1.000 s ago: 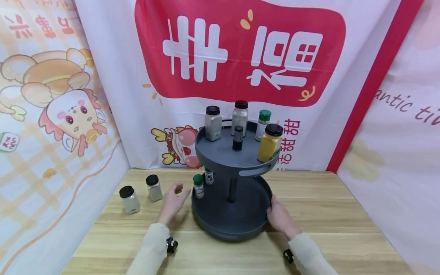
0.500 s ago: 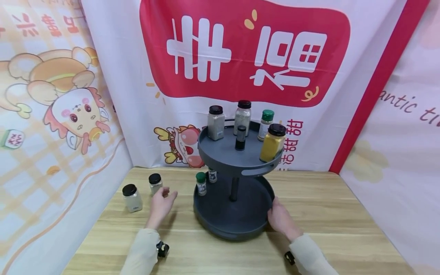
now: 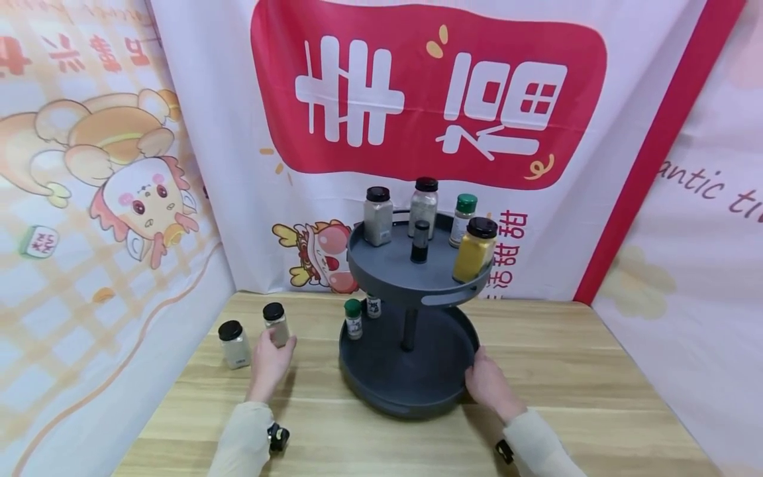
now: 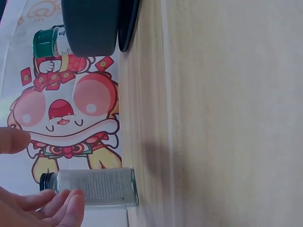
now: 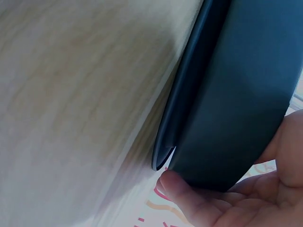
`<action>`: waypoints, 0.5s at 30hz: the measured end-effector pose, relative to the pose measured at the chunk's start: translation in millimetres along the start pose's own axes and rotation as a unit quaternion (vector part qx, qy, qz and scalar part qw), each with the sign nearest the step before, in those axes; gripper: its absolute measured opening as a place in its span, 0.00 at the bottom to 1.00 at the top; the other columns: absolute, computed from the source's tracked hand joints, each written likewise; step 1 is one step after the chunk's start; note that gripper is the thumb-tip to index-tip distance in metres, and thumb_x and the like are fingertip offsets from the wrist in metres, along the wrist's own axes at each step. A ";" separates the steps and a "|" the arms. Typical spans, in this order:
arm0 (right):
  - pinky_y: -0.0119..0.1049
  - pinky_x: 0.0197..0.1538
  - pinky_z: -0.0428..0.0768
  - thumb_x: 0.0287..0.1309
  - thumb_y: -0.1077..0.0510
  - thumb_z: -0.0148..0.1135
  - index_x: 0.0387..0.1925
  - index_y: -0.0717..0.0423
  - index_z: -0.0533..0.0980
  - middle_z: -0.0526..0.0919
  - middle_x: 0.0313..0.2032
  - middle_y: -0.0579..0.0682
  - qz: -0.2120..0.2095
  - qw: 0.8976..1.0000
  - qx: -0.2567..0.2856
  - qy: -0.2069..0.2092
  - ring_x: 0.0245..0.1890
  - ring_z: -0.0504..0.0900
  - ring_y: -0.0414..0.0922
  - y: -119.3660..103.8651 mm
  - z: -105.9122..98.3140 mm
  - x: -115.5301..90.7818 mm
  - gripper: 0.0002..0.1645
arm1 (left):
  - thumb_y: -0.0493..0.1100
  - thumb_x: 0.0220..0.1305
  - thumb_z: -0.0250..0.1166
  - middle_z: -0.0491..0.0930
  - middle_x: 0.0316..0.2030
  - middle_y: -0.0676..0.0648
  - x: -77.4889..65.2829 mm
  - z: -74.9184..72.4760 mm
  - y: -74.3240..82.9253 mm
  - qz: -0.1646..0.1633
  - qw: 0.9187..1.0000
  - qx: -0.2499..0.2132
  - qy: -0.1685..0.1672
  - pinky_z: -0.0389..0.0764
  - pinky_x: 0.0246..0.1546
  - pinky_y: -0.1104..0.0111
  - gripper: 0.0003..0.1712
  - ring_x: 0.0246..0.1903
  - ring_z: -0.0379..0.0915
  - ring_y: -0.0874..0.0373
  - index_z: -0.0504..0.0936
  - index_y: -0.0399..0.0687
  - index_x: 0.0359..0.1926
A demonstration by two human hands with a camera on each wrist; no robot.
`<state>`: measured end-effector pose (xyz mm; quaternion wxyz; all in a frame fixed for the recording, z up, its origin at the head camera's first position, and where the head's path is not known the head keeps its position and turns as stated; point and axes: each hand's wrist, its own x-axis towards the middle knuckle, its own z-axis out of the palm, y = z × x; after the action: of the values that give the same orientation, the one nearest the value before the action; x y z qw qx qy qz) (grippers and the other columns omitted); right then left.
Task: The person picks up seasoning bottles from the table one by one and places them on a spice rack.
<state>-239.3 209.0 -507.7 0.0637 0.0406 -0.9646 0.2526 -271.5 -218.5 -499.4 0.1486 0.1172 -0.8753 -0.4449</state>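
So the left hand (image 3: 271, 363) was right up at the farther of two black-lidded jars on the table, thumb and fingers spread with a wide gap between them. From the wrist view the fingers overlapped that farther jar (image 3: 276, 321), but the thumb was well off it, so it wasn't gripped. Couldn't tell if the fingertips actually touched the glass. The jar stood upright on the wooden table (image 3: 566, 371), left of the two-tier rack, with the nearer jar (image 3: 234, 348) just beside it.

The right hand (image 3: 491, 385) did have hold of something: thumb and fingers were wrapped round the wall of the lower tray (image 3: 411, 387), on its right side. That tray had a green-capped bottle (image 3: 354, 321) at its left edge, plus another small bottle (image 3: 373, 307) partly hidden by the upper tray (image 3: 387, 262). Up top there was a yellow jar (image 3: 471, 255) near the front right edge, all upright.
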 end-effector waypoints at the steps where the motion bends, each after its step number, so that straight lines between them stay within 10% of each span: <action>1: 0.55 0.52 0.73 0.59 0.65 0.50 0.60 0.88 0.49 0.65 0.53 0.83 0.002 1.000 0.000 0.000 0.50 0.74 0.67 0.2 -0.5 -1.2 0.37 | 0.48 0.62 0.59 0.68 0.54 0.26 -0.3 0.8 -0.8 0.000 1.000 0.000 0.003 0.65 0.55 0.46 0.35 0.54 0.65 0.34 0.62 0.26 0.60; 15: 0.51 0.32 0.79 0.60 0.56 0.57 0.50 0.81 0.64 0.78 0.23 0.62 0.007 0.999 0.005 0.048 0.25 0.80 0.55 15.9 -3.1 8.9 0.29 | 0.47 0.61 0.62 0.59 0.57 0.24 10.8 -3.5 -2.5 -0.022 1.000 -0.013 -0.015 0.59 0.58 0.42 0.43 0.58 0.57 0.32 0.51 0.23 0.65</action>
<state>-249.5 223.9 -511.4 0.1083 0.0223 -0.9595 0.2591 -280.1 -226.2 -497.7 0.1270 0.1274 -0.8687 -0.4616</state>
